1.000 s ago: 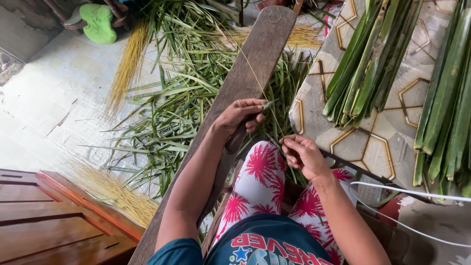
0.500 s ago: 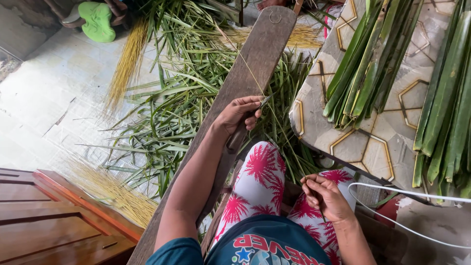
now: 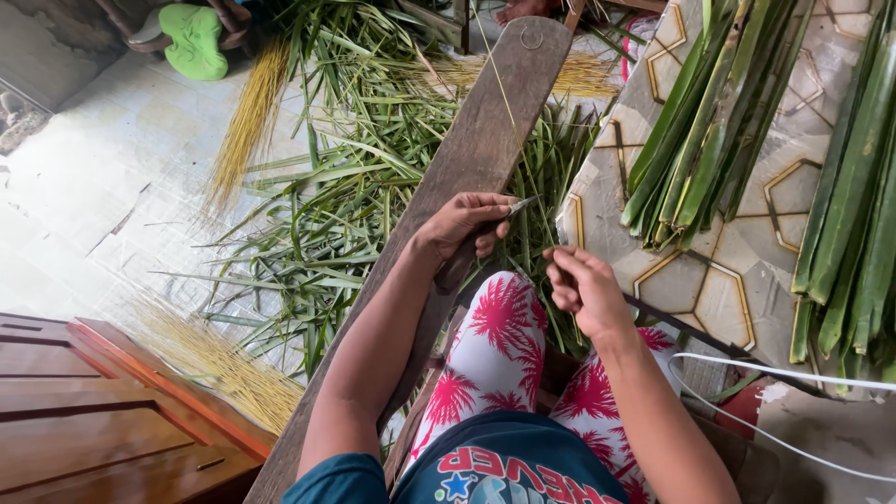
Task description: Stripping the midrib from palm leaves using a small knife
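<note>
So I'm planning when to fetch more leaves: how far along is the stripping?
Done: yellow midrib bundles and a heap of stripped green blades lie on the floor. In hand: the left hand holds a small knife over the wooden board, and the right hand pinches a thin rib. Left: whole folded leaves lie stacked on the patterned table.

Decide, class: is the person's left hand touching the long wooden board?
Touching. The head view shows the left hand lying on the right edge of the wooden board, its fingers closed around a small knife; no gap shows between hand and wood.
</note>
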